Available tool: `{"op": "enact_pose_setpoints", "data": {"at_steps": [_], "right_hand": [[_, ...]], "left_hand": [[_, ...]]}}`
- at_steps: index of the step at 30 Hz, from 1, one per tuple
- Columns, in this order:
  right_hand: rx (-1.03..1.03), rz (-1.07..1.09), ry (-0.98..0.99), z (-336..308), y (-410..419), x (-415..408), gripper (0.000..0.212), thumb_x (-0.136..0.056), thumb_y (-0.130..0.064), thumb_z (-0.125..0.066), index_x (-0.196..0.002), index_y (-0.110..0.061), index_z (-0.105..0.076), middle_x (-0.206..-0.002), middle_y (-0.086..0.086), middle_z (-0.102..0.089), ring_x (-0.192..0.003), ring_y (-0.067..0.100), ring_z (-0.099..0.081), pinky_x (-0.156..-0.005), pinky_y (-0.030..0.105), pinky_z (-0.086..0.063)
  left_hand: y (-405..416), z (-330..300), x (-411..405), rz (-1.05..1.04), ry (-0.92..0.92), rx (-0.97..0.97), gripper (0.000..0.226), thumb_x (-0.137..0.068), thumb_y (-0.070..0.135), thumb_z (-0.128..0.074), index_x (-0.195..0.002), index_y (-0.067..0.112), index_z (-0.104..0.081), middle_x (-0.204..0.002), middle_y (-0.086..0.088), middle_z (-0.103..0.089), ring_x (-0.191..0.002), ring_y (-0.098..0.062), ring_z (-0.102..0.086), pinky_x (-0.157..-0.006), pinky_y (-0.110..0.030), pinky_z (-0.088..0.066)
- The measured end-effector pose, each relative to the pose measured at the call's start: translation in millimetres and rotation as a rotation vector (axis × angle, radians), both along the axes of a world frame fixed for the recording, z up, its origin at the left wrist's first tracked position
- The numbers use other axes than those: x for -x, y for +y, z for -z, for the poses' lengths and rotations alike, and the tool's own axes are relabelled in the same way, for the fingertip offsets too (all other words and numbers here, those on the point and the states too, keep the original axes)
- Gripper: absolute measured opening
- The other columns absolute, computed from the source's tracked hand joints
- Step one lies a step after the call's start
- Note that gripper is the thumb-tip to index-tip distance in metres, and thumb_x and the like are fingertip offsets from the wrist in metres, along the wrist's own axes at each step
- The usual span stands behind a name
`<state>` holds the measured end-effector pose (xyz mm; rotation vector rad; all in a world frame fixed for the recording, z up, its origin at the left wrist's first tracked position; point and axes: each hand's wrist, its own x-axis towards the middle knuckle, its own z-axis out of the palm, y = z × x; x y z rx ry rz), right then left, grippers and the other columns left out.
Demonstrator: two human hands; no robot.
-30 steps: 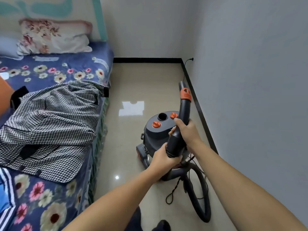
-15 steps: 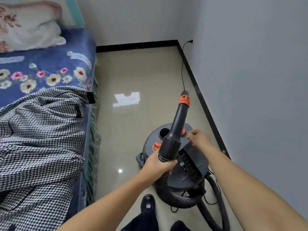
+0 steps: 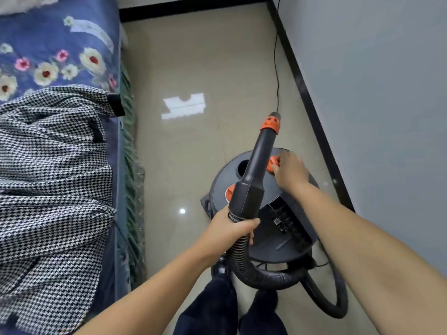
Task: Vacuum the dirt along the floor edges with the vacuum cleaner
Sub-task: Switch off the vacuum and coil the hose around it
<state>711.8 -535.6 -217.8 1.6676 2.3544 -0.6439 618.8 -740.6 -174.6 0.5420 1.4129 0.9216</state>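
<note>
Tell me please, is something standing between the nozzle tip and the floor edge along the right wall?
Only the power cord, a thin line on the floor beside the black skirting. The left hand holds the hose wand raised over the vacuum body, while the right hand touches an orange knob.

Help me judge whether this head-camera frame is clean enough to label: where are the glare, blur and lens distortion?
Head view: a bright window-shaped reflection and a small light spot glare on the glossy floor; the right hand at the vacuum cleaner is slightly motion-blurred; the left hand on the hose looks sharper; wide-angle distortion bends the black baseboard and stretches the forearms.
</note>
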Motion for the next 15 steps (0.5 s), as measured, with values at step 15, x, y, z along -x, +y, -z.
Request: {"op": "enact_pose_setpoints", "data": {"at_steps": [15], "right_hand": [[0.385,0.287,0.601,-54.5,-3.4,-55.5,0.024,-0.099,-0.010,-0.043,-0.118,-0.008,-0.056,-0.088,0.000,-0.063,-0.081,0.016,-0.059,-0.067,0.027,-0.045]], "left_hand": [[8.7,-32.3,-54.4,-0.001,-0.011,-0.066,0.025,-0.076,0.032,-0.069,-0.083,0.014,-0.054,-0.063,-0.007,-0.065,-0.059,-0.014,-0.061,-0.061,-0.020,-0.051]]}}
